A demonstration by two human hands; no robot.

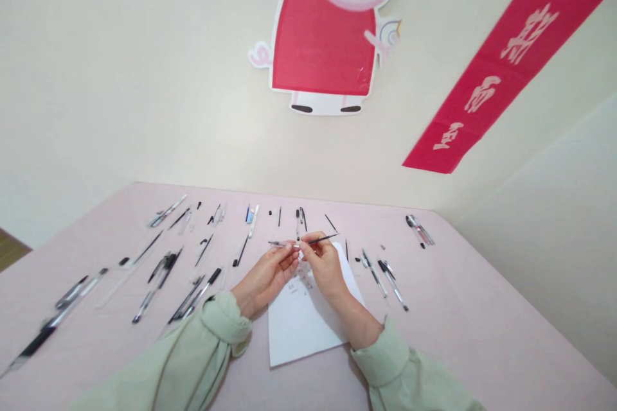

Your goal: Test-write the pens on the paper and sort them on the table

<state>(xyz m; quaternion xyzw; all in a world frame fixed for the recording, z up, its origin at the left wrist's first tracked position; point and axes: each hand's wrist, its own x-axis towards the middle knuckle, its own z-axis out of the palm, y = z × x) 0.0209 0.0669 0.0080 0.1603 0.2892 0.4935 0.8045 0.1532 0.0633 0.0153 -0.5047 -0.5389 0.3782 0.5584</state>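
Both my hands meet above a white sheet of paper [313, 334] with small marks on it. My left hand [270, 273] is closed, pinching a slim translucent pen barrel [276, 243] that points left. Close beside it, the fingers of my right hand [328, 270] are closed around a thin dark pen refill [328, 237], which sticks out to the right. The inner ends of both pieces come together at my fingertips. Whether they touch or are joined is too small to tell.
Pens and pen parts lie in rows on the pink tabletop [457, 334]. Left of the paper are pens [202, 292], caps and refills. On the right lie two pens [375, 273] and a small bundle of pens [421, 231]. A wall stands behind the table.
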